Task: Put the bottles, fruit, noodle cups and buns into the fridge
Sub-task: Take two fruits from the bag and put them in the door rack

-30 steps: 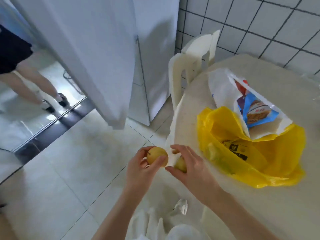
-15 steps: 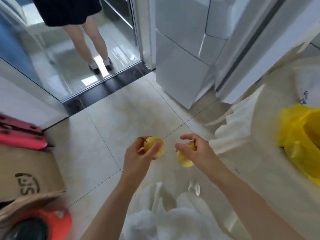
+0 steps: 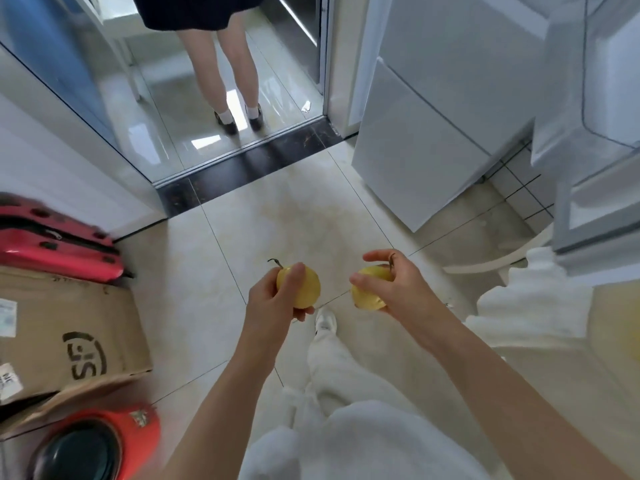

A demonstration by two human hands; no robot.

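My left hand (image 3: 273, 299) grips a yellow pear (image 3: 306, 285) with a short brown stem, held over the tiled floor. My right hand (image 3: 398, 289) grips a second yellow pear (image 3: 365, 296), stem pointing up, a little to the right of the first. The white fridge (image 3: 426, 140) stands at the upper right, its lower doors closed. An open fridge door (image 3: 595, 133) with door shelves hangs at the far right edge. The bags with the other groceries are out of view.
A white plastic chair (image 3: 530, 299) stands at the right beside a beige table edge (image 3: 616, 306). A cardboard box (image 3: 65, 327), a red case (image 3: 52, 240) and a red round appliance (image 3: 93, 445) crowd the left. A person's legs (image 3: 228, 64) stand beyond the dark doorway threshold (image 3: 249, 161).
The view has swung left, away from the table and yellow bag, toward the fridge and doorway. Both hands still hold their pears and have moved slightly apart.
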